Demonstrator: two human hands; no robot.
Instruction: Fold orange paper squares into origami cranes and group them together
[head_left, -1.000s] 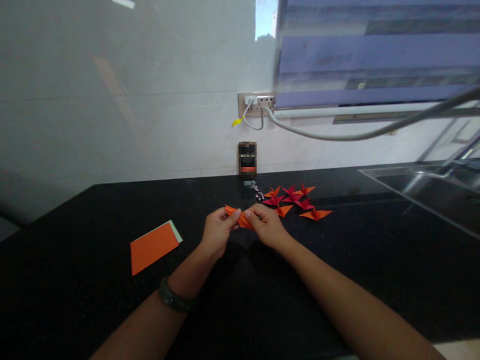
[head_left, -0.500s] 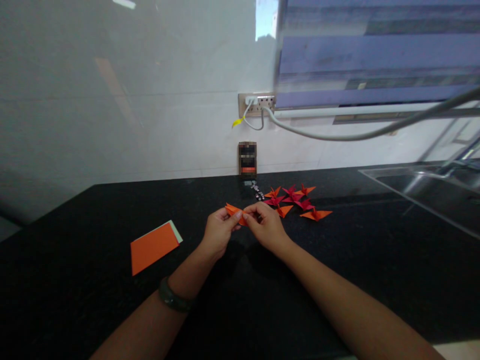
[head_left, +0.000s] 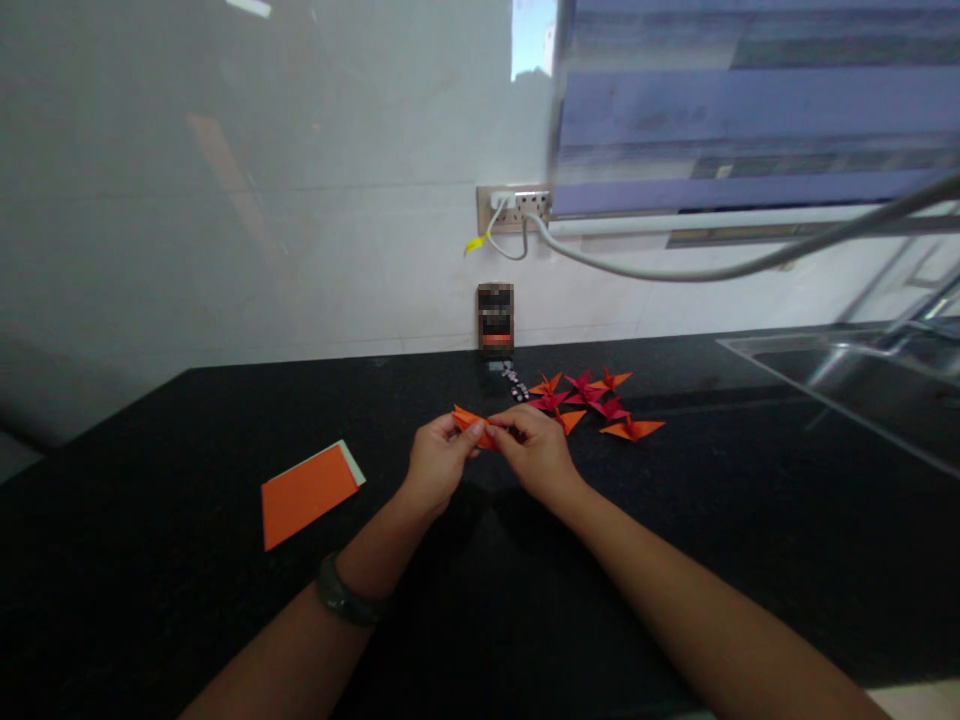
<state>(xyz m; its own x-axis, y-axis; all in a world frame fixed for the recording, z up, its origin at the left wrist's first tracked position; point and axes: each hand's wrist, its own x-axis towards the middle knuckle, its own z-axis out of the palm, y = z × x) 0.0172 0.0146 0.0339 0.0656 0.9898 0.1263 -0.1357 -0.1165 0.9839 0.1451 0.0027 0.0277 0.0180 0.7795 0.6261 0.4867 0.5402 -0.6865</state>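
Note:
A small piece of folded orange origami paper (head_left: 468,417) is pinched between both hands above the black countertop. My left hand (head_left: 437,463) grips its left part, thumb on top. My right hand (head_left: 541,452) pinches the right end between thumb and fingers, which hide part of the folds. Just beyond the right hand lies a group of folded paper cranes, some red (head_left: 583,386) and some orange (head_left: 632,429). Left of my left hand rests a stack of orange paper sheets (head_left: 309,497), with a pale green sheet (head_left: 351,463) showing along its edge.
A phone (head_left: 496,318) leans upright against the wall, with a patterned strap (head_left: 515,382) in front of it. Cables (head_left: 630,270) run from a wall socket (head_left: 513,207). At the right is a sink (head_left: 847,385) set into the black countertop (head_left: 480,620).
My right hand has shifted very slightly to the right, its fingers changing position a little on the folded paper. Everything else stays where it was.

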